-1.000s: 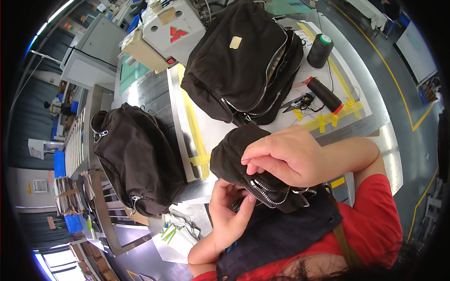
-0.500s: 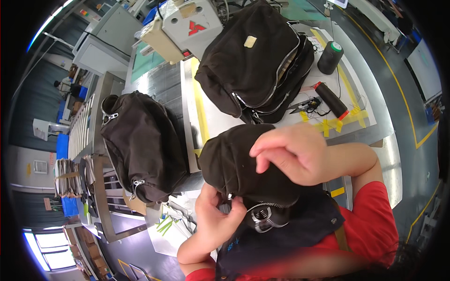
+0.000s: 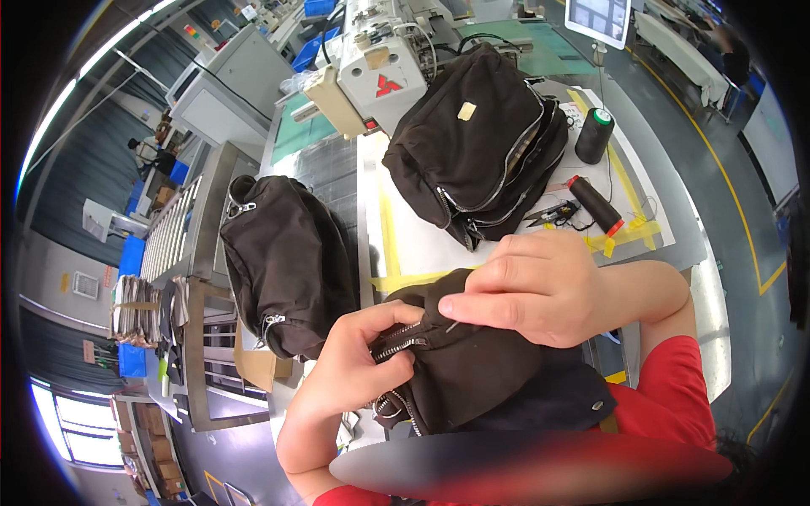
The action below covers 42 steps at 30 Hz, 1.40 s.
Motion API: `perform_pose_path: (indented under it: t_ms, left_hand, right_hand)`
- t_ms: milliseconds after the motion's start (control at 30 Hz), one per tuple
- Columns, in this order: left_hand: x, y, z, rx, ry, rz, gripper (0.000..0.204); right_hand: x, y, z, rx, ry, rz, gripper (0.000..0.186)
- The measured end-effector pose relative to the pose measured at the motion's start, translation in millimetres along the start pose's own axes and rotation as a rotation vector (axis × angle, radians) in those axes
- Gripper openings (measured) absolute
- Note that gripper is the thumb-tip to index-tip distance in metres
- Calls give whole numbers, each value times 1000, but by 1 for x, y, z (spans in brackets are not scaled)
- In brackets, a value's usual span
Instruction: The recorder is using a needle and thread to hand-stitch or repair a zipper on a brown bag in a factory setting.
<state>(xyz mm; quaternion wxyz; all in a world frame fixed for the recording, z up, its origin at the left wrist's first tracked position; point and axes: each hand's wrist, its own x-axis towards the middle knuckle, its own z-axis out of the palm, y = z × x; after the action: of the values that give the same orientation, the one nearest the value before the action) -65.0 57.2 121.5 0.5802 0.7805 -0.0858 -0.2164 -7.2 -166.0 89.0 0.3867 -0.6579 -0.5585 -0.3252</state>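
Observation:
My left hand (image 3: 354, 363) grips a black fabric bag (image 3: 481, 379) in my lap, its thumb and fingers on an open zipper edge (image 3: 396, 346). My right hand (image 3: 531, 295) is on the same bag, thumb and fingertips pinched over a thin needle-like item (image 3: 452, 327), partly hidden. A second black bag (image 3: 291, 261) lies to the left. A larger black bag (image 3: 464, 143) with a light patch sits behind my hands. Scissors (image 3: 548, 215), a lying black spool (image 3: 595, 205) and an upright spool (image 3: 593, 139) are right of it on taped white board (image 3: 641, 240).
A sewing machine (image 3: 380, 72) stands at the back, a screen (image 3: 596, 18) at back right. Stacked papers (image 3: 143, 312), a blue bin (image 3: 131, 261) and a metal frame (image 3: 202, 363) are on the left. Co-workers (image 3: 148, 152) (image 3: 726, 55) work farther off. A marked aisle (image 3: 734, 194) runs along the right.
The bag in my hands has turned, bringing a zipper up between my fingers. My right hand has come down onto it; my left hand has shifted left. The whole view has also shifted.

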Motion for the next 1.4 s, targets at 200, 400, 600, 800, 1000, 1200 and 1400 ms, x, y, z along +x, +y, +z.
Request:
perform_pose_path:
  t_ms: [200,400,600,800,1000,1200,1400]
  left_hand:
    - [13,-9,-7,-269,-109,-45,45]
    - [23,-14,-11,-505,-147,-129,34]
    - [29,-18,-6,-525,-23,-134,24]
    - [36,-18,-2,-691,46,-281,22]
    - [39,-25,-1,-792,65,-270,18]
    - [41,-26,-1,-834,3,-262,15]
    - [47,-28,-2,-846,-13,-285,15]
  right_hand:
    - [-4,20,-10,-113,-22,102,36]
    - [1,33,-29,-4,16,343,21]
    - [5,56,-25,-68,47,435,27]
    - [4,58,-14,-146,-114,300,36]
    - [-2,35,-13,-5,-113,-138,20]
    - [-12,40,3,29,-112,-8,15]
    - [-16,43,7,206,-157,259,26]
